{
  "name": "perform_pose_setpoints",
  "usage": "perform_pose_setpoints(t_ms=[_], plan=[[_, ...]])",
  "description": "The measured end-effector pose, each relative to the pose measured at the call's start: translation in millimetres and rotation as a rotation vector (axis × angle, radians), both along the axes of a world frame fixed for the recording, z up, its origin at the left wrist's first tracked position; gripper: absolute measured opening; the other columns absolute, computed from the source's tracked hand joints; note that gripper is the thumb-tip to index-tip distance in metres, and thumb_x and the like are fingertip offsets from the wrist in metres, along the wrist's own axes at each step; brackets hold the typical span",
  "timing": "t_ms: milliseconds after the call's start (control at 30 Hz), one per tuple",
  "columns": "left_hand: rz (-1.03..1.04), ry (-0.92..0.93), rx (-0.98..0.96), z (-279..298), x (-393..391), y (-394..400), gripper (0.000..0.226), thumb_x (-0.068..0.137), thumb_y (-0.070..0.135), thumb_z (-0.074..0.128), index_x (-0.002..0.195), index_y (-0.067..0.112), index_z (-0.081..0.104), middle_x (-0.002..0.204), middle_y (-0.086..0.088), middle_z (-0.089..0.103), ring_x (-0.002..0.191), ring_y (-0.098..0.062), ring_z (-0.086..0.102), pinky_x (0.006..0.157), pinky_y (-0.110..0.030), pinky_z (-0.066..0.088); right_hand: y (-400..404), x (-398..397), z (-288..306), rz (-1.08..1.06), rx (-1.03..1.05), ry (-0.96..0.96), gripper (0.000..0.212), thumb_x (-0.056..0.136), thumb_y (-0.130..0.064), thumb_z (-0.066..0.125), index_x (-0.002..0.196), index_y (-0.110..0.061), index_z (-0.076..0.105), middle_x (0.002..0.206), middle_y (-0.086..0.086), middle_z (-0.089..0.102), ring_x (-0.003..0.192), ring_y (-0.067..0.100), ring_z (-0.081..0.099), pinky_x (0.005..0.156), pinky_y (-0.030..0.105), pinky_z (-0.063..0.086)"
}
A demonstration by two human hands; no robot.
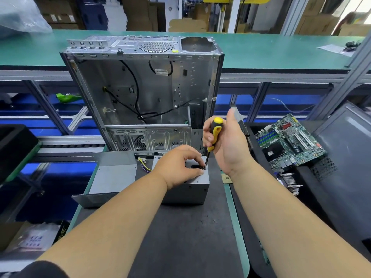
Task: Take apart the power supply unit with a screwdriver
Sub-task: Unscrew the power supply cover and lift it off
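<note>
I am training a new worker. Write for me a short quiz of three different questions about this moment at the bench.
1. True or false: the right hand holds the screwdriver with its tip on the top of the power supply unit.
2. What does the left hand rest on? A) the motherboard B) the power supply unit C) the computer case
3. Fill in: the motherboard lies to the ____ of the computer case.

Key: 1 true; 2 B; 3 right
</note>
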State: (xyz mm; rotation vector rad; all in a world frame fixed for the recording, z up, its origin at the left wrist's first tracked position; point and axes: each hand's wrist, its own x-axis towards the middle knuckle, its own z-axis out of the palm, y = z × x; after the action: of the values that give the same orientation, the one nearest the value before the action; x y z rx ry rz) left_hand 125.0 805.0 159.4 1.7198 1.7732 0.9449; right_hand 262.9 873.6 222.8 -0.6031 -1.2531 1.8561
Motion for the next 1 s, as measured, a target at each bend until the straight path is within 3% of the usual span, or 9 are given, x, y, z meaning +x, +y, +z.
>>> perform_pose_setpoints(t_ms=[100,167,333,433,567,700,800,1000], plan=[[-0.006,-0.006,0.005,0.5,0.0,0.1,0.019,0.076,0.025,0.083,0.079,0.039,0.072,0.109,0.018,0.061,0.109,0.006,0.054,0.096,-0.016,0.039,0.1,0.9,-1.6,0.010,0.051,-0.037,0.037,0.093,-0.049,0.048,0.088,-0.013,0.051,0.062,-0.001,0.046,0.057,0.015,0.038,0.061,0.027,0.036],[-0.006,-0.008,0.001,0.9,-0.1,0.1,0.019,0.076,0.025,0.083,0.079,0.040,0.072,0.109,0.019,0.061,0.110,0.005,0.055,0.097,-0.018,0.040,1.2,2.1,-3.1,-0.013,0.088,-0.080,0.034,0.091,-0.047,0.052,0.092,-0.014,0.045,0.068,-0.001,0.053,0.060,0.016,0.046,0.066,0.029,0.041],[0.001,0.002,-0.007,1.3,-0.1,-0.1,0.020,0.077,0.027,0.082,0.079,0.043,0.070,0.109,0.021,0.060,0.109,0.005,0.055,0.097,-0.022,0.043,5.4,5.0,-0.4,-0.075,0.107,-0.099,0.029,0.089,-0.044,0.057,0.083,-0.016,0.059,0.075,-0.004,0.063,0.069,0.016,0.061,0.079,0.036,0.051],[0.003,0.013,-0.017,2.2,0.2,-0.3,0.019,0.077,0.029,0.082,0.079,0.044,0.070,0.111,0.021,0.059,0.111,0.004,0.055,0.099,-0.025,0.044,6.3,5.3,2.6,-0.091,0.040,-0.074,0.038,0.098,-0.043,0.051,0.079,-0.014,0.067,0.069,0.001,0.062,0.064,0.015,0.059,0.073,0.033,0.052],[-0.005,0.007,-0.012,2.9,0.4,-0.8,0.021,0.077,0.028,0.081,0.078,0.045,0.070,0.111,0.020,0.060,0.112,0.004,0.055,0.099,-0.026,0.044,4.4,2.2,3.5,-0.074,-0.049,-0.002,0.060,0.107,-0.044,0.029,0.069,-0.010,0.062,0.058,0.002,0.046,0.053,0.014,0.041,0.057,0.026,0.040],[-0.001,0.005,-0.012,3.4,0.7,-0.8,0.020,0.077,0.028,0.082,0.078,0.044,0.070,0.111,0.020,0.060,0.112,0.004,0.055,0.099,-0.027,0.045,2.4,2.0,0.7,-0.058,-0.004,0.001,0.055,0.104,-0.051,0.029,0.077,-0.012,0.057,0.057,-0.001,0.042,0.053,0.012,0.037,0.056,0.024,0.037],[-0.010,0.004,-0.017,3.3,0.5,0.1,0.018,0.077,0.027,0.082,0.080,0.042,0.071,0.112,0.018,0.060,0.113,0.002,0.055,0.101,-0.029,0.044,3.4,3.6,-1.7,-0.066,0.056,-0.046,0.032,0.098,-0.045,0.045,0.085,-0.016,0.049,0.063,-0.002,0.048,0.057,0.013,0.042,0.065,0.029,0.039],[-0.004,-0.003,-0.014,2.6,0.0,0.1,0.019,0.077,0.029,0.082,0.079,0.044,0.070,0.111,0.020,0.060,0.111,0.004,0.055,0.099,-0.026,0.045,6.7,6.3,-1.9,-0.117,0.096,-0.069,0.027,0.092,-0.043,0.056,0.085,-0.017,0.056,0.072,-0.003,0.062,0.068,0.014,0.061,0.084,0.041,0.049]])
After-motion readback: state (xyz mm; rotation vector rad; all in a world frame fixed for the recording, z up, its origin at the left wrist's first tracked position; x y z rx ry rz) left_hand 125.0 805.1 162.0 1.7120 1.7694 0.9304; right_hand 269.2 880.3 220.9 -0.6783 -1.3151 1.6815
